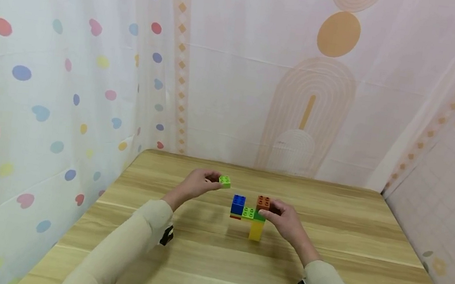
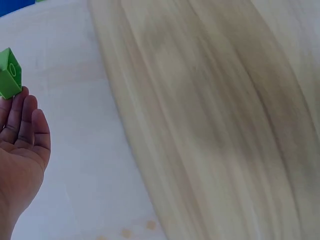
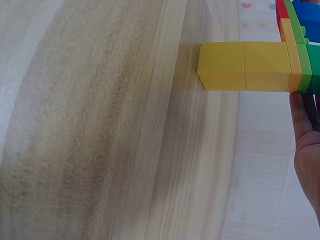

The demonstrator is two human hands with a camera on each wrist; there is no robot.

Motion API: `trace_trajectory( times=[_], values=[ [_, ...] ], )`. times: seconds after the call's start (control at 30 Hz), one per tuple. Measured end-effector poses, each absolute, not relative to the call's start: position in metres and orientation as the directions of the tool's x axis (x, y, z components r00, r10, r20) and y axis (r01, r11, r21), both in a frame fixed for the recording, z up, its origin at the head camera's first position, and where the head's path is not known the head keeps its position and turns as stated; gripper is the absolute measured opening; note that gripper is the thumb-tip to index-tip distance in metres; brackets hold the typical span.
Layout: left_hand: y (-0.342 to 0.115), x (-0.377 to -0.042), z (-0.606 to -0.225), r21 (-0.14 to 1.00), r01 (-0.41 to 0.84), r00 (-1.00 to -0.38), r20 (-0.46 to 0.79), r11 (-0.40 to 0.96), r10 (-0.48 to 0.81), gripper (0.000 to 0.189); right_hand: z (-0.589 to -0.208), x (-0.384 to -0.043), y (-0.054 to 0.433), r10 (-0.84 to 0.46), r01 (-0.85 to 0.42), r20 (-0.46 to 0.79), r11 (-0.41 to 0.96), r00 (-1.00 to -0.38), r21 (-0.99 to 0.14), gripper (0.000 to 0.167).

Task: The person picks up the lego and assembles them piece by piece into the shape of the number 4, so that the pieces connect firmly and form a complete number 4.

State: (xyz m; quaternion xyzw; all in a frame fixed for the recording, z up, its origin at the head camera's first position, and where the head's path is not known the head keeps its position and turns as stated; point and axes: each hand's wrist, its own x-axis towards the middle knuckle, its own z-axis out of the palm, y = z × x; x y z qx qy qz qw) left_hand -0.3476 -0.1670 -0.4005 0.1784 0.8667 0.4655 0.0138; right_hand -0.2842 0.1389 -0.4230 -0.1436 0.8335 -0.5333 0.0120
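Note:
My left hand [image 1: 198, 183] pinches a lime-green brick [image 1: 224, 182] between thumb and fingers, to the left of a stack of joined bricks. Its hollow underside shows in the left wrist view. The stack has a yellow column [image 1: 256, 231] below and a lime-green piece [image 1: 248, 212] reaching left. On that piece's left end sits a blue brick [image 1: 238, 205], with a red piece [image 1: 235, 217] beneath. A green brick [image 3: 314, 70] and a reddish-brown brick [image 1: 263, 202] top the column. My right hand [image 1: 286, 221] grips this upper part from the right. I cannot tell whether the column touches the table.
The wooden table [image 1: 202, 276] spreads under both hands. A patterned curtain [image 1: 223, 103] hangs behind its far edge, and a dotted curtain [image 1: 50, 163] hangs at the left. Black wrist devices are strapped at both sleeves.

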Motion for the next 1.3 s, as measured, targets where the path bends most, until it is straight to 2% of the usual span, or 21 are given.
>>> trace_trajectory(
  times=[0.43,0.77,1.03,1.3],
  values=[
    [-0.155,-0.328,-0.379,0.790,0.398,-0.878,0.181,0.466,0.444,0.033,-0.424,-0.284,0.136,-0.253,-0.225,0.134,0.376,-0.958,-0.899,0.044],
    [-0.144,-0.326,-0.376,0.801,0.418,-0.844,0.168,0.428,0.510,0.030,-0.419,-0.282,0.140,-0.253,-0.233,0.141,0.383,-0.957,-0.894,0.043],
    [-0.138,-0.323,-0.379,0.800,0.428,-0.828,0.161,0.420,0.537,0.033,-0.425,-0.286,0.141,-0.253,-0.237,0.147,0.379,-0.956,-0.895,0.044],
    [-0.136,-0.320,-0.379,0.806,0.407,-0.837,0.140,0.430,0.529,0.036,-0.424,-0.285,0.141,-0.260,-0.240,0.149,0.365,-0.954,-0.900,0.046]
  ],
)
